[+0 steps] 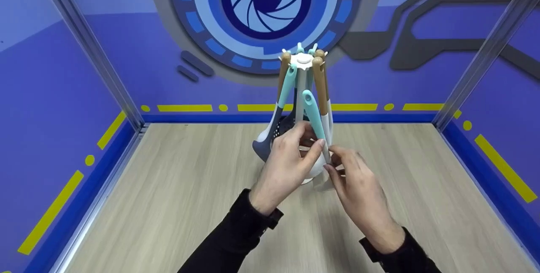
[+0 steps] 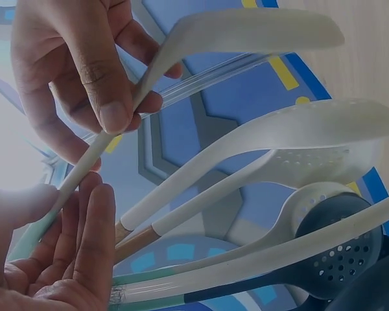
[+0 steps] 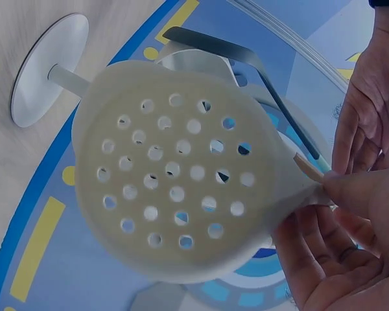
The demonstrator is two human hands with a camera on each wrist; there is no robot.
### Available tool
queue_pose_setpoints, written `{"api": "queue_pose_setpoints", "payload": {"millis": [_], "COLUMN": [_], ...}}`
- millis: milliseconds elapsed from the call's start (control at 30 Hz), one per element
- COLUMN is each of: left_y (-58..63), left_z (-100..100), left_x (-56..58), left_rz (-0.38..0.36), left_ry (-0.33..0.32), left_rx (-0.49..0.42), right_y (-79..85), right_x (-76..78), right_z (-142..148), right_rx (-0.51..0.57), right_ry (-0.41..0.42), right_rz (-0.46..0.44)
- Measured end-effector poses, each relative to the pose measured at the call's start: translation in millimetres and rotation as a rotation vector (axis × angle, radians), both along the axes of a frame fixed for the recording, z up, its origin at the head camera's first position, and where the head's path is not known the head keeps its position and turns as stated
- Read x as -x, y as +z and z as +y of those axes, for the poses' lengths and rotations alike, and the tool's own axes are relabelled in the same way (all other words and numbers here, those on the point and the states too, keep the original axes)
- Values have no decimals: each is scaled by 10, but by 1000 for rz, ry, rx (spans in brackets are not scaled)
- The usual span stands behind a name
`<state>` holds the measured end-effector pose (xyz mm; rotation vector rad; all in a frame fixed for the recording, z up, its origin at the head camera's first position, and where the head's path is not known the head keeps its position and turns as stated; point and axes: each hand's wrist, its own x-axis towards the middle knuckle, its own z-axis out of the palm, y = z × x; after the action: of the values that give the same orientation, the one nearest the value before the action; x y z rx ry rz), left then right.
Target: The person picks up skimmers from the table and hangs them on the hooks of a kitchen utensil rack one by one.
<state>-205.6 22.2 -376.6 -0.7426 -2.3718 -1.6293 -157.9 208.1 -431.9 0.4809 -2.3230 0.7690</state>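
Observation:
Both hands hold a white skimmer [image 3: 181,146] with a teal handle [image 1: 313,112], tilted in front of a white utensil stand [image 1: 303,60]. My left hand [image 1: 283,161] grips it near the lower part of the handle, between thumb and fingers. Lower down, my right hand [image 1: 360,184] pinches the white neck with thumb and fingertips. Its round head, full of holes, fills much of the right wrist view; the left wrist view shows it edge-on. The handle's top leans just in front of the stand, apart from the hooks as far as I see.
Several utensils hang around the stand, among them a dark ladle [image 1: 262,148] and a dark skimmer [image 2: 343,259]. Others have wooden handles [image 1: 319,79]. The stand's round base [image 3: 48,71] rests on the wooden table [image 1: 177,188]. Blue panels [image 1: 236,91] enclose the table.

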Motion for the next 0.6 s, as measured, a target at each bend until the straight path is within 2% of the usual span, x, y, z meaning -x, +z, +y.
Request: {"api": "queue_pose_setpoints", "payload": {"millis": [167,333,600], "left_y": [0,16,46], "left_z": [-17,-52,-102], "left_x": [8,26,66], "left_rz": [22,60,53], "left_ry": [12,34,60], "left_rx": [16,42,62], "right_y": [12,43,98], "right_x": [8,4,25], "right_z": [16,69,202], "right_rx": [-20,-51,-96], "right_ry": [-4,-33,-77], "right_rz": [5,-27,-106]}}
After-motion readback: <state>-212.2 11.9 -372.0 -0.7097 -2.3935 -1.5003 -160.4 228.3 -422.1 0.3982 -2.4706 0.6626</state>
